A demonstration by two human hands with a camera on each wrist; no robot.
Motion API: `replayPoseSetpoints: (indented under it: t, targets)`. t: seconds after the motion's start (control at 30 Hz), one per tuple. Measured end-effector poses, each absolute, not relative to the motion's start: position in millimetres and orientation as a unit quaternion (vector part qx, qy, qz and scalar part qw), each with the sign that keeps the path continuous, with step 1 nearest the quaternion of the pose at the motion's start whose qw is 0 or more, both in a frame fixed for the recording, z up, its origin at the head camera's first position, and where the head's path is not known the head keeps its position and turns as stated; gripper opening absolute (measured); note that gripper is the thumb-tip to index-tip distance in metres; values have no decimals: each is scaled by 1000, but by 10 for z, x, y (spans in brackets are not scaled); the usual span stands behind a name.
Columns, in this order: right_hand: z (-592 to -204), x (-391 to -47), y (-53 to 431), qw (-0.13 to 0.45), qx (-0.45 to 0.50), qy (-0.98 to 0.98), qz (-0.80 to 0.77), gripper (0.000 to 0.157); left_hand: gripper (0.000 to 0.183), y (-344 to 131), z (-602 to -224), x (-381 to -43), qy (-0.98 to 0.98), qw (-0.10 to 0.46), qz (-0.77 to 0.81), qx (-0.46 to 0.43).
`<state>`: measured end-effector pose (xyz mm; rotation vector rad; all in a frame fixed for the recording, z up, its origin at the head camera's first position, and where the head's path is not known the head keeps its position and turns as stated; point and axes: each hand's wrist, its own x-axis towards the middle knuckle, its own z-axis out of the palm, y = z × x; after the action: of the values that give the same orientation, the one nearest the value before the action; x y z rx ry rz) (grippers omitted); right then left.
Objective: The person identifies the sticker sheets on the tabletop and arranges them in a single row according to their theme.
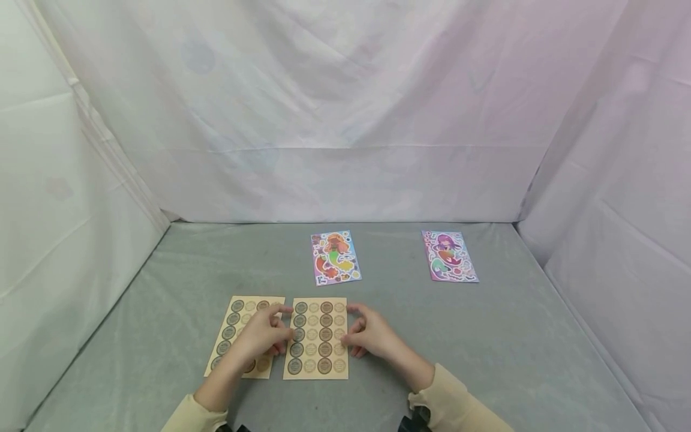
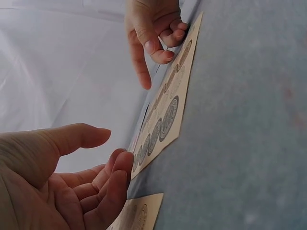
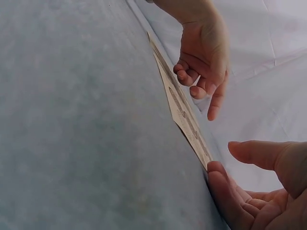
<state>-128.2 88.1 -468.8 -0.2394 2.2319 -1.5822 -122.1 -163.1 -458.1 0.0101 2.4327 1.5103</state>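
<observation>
Flat on the grey cloth lies a tan sheet of round stickers [image 1: 318, 336], with dark and pale circles in columns. My left hand [image 1: 264, 330] is at its left edge; in the left wrist view the thumb [image 2: 86, 135] stands apart from the loosely bent fingers, whose tips are right by the paper. At the opposite edge is my right hand [image 1: 372, 331], its thumb [image 3: 256, 152] likewise raised away from the fingers in the right wrist view. Neither hand pinches the sheet. A second tan sticker sheet [image 1: 224, 339] lies to the left, partly hidden under my left hand and forearm.
Farther back on the grey cloth [image 1: 513, 336] lie two colourful mermaid sticker sheets, one in the middle [image 1: 336, 258] and another at the right [image 1: 450, 257]. White curtains [image 1: 345, 180] enclose the back and both sides.
</observation>
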Motion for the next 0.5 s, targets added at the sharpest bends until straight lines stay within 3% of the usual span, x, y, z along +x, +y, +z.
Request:
replayPoseSetpoints:
  t: [0.5]
  targets:
    - [-4525, -1356, 1023, 161, -97, 816, -547, 65, 50, -1516, -4400, -1297, 842, 121, 525, 14]
